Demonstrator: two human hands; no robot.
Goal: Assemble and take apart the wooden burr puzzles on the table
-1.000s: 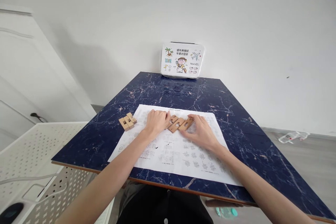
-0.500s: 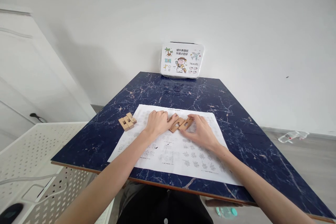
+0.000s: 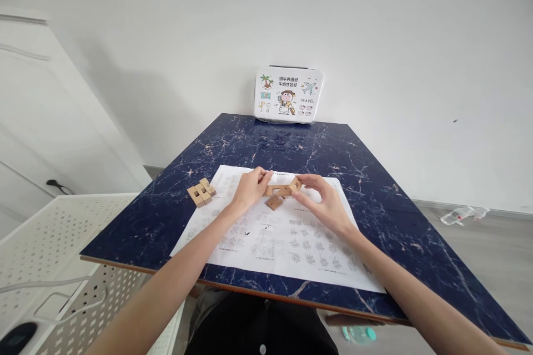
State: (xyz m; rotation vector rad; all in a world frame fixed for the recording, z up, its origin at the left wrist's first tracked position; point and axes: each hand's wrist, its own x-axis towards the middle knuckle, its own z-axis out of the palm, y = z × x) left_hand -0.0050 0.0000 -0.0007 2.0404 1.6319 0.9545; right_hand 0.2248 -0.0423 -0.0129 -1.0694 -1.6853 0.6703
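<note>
"Holding anything mid-frame there?"
"Yep, your left grip (image 3: 250, 187) is pinched on a slotted wooden bar (image 3: 285, 191), your right grip (image 3: 325, 200) is clamped on a wooden block (image 3: 295, 183) by its end. One loose wooden piece (image 3: 273, 203) lies just below, on the paper sheet (image 3: 287, 258)."

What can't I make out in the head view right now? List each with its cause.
In the head view:
- Left end of the long block: hidden by the left hand.
- Whether that block locks into the one in the right hand: too small.
- Fine print on the sheet: too small and soft.
- Black device: cut off at the lower left corner.
</note>
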